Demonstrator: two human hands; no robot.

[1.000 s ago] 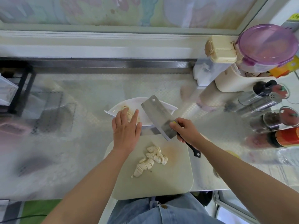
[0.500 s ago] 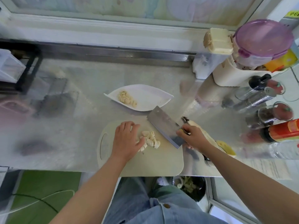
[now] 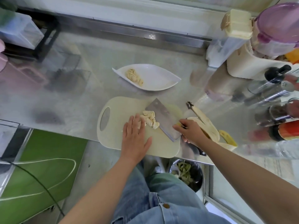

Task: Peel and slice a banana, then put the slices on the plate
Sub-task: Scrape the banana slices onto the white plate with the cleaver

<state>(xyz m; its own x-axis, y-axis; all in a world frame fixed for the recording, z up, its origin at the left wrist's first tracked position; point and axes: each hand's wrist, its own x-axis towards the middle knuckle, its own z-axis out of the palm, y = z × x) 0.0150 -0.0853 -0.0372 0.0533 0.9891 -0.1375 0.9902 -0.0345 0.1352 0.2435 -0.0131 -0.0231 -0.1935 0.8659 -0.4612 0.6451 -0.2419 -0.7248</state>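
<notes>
A pile of banana slices point(image 3: 149, 119) lies on the cream cutting board point(image 3: 116, 109), pressed against the flat blade of a cleaver point(image 3: 163, 118). My right hand point(image 3: 189, 130) grips the cleaver's handle, with the blade tilted low on the board. My left hand point(image 3: 135, 136) rests flat, fingers together, touching the left side of the pile. Beyond the board sits a white leaf-shaped plate point(image 3: 158, 78) with a row of banana slices point(image 3: 134, 76) at its left end. The banana peel point(image 3: 205, 125) lies to the right of the board.
Jars, bottles and lidded containers point(image 3: 275, 97) crowd the right side of the steel counter point(image 3: 68, 97). A dark rack with plastic boxes point(image 3: 24, 33) stands at the back left. A bin with scraps point(image 3: 186, 173) sits on the floor below the counter edge.
The cleaver came down from over the plate to the board, beside the remaining slices. My left hand moved back from the plate to the pile and pushes it against the blade.
</notes>
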